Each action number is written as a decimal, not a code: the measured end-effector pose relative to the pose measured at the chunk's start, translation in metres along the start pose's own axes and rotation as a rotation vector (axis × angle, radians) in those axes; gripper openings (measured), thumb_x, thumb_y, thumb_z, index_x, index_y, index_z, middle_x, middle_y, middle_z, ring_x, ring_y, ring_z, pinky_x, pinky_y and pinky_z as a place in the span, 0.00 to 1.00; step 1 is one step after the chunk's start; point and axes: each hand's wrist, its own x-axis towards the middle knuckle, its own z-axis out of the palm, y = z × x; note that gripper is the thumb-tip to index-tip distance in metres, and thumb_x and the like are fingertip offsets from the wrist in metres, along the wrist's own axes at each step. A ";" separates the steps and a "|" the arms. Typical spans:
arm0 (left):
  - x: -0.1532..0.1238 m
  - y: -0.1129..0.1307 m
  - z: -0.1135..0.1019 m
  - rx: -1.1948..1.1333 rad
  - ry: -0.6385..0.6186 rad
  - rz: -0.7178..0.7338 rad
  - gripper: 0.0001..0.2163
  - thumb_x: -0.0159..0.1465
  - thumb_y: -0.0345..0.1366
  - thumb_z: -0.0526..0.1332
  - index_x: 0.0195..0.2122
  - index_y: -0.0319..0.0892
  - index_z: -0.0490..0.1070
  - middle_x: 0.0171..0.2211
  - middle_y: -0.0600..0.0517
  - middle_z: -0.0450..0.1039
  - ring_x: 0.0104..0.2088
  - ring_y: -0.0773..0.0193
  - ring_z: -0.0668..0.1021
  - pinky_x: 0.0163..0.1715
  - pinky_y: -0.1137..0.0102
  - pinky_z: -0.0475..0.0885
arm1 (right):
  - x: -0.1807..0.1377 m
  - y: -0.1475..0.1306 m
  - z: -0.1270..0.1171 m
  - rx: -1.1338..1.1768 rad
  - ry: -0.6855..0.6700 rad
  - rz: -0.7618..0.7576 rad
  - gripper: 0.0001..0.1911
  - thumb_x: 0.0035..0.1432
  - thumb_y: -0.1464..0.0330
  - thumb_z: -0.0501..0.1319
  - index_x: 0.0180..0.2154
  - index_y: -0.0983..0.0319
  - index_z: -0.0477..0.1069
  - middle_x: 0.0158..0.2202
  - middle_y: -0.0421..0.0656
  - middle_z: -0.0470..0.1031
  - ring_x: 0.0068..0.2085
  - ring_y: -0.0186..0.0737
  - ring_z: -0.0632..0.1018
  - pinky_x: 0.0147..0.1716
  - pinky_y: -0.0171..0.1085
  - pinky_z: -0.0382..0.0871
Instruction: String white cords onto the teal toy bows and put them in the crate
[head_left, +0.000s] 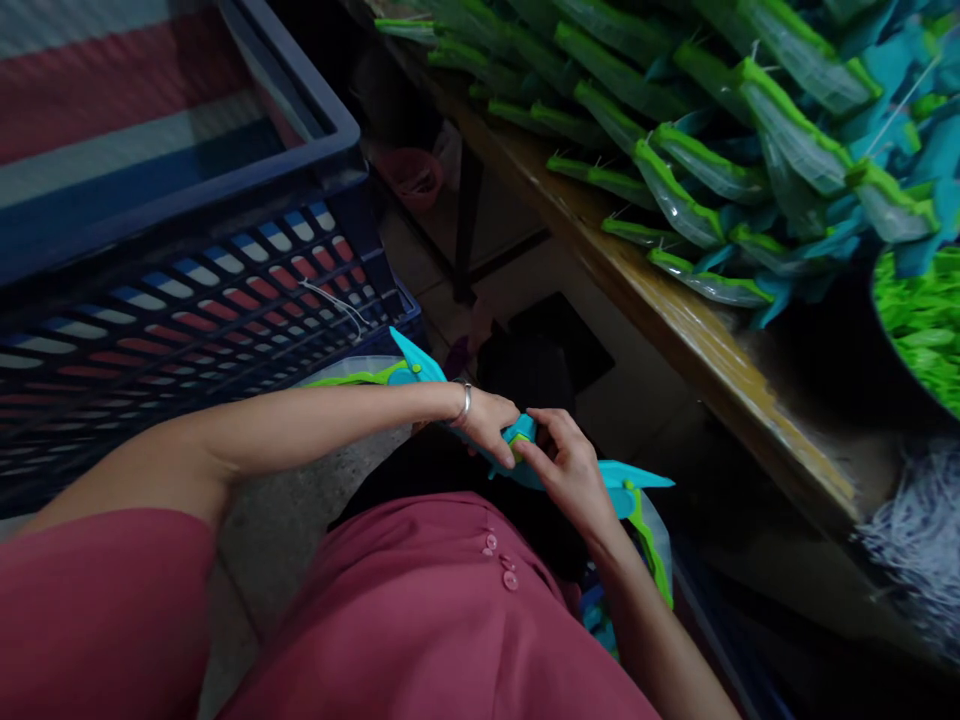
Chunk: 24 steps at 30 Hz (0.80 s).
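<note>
**Both hands pinching a teal piece at lap level**

Lower frame: pink shirt (pixel 450 610) w/ buttons (pixel 501 560) is filling the bottom edge.

Just above it, centre frame, the left hand (pixel 487 425) is coming in from the left w/ a bracelet (pixel 465 403) on the wrist. Its fingers are curling closed over a teal piece (pixel 523 430). The right hand (pixel 571 470) is rising from the lower right, thumb & forefinger pinching the same piece from the other side, so both hands are gripping it and touching each other. The piece is sitting btwn the hands, over the lap. Teal fins w/ green trim are sticking out beyond each wrist, left & right.

Upper left: a blue crate (pixel 187 300) w/ slotted walls is standing beside the left arm.

Centre to right: a wooden bench (pixel 675 320) is running diagonally. Along its top, upper right, bagged teal-green items (pixel 712 150) are lying heaped. At the right edge, green bits (pixel 922 320) are filling a dark tub, w/ pale shreds (pixel 915 540) hanging below.
</note>
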 end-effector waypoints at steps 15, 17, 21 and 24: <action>0.002 0.011 0.020 0.192 0.226 -0.196 0.16 0.53 0.47 0.66 0.38 0.43 0.75 0.43 0.39 0.80 0.44 0.42 0.82 0.37 0.63 0.72 | 0.018 0.002 -0.002 -0.141 -0.090 -0.062 0.12 0.54 0.74 0.67 0.42 0.62 0.73 0.35 0.41 0.72 0.33 0.36 0.73 0.32 0.34 0.68; 0.000 0.011 0.021 0.199 0.223 -0.168 0.15 0.52 0.45 0.67 0.37 0.43 0.75 0.42 0.40 0.81 0.43 0.42 0.82 0.38 0.63 0.72 | 0.018 -0.003 -0.004 -0.166 -0.081 -0.101 0.14 0.51 0.72 0.72 0.40 0.63 0.74 0.33 0.39 0.73 0.32 0.34 0.74 0.30 0.32 0.68; -0.010 0.005 0.028 0.203 0.270 -0.119 0.19 0.56 0.46 0.64 0.46 0.42 0.74 0.48 0.38 0.79 0.49 0.41 0.80 0.46 0.60 0.72 | 0.019 -0.016 -0.027 -0.200 -0.059 -0.197 0.18 0.51 0.64 0.74 0.43 0.61 0.76 0.35 0.35 0.76 0.33 0.30 0.77 0.32 0.28 0.70; -0.026 -0.003 0.042 0.127 0.377 -0.125 0.31 0.58 0.48 0.63 0.60 0.39 0.65 0.48 0.37 0.78 0.51 0.38 0.78 0.49 0.56 0.70 | 0.025 -0.017 -0.084 -0.235 0.097 -0.181 0.13 0.64 0.61 0.63 0.46 0.60 0.76 0.40 0.35 0.78 0.38 0.29 0.79 0.40 0.28 0.71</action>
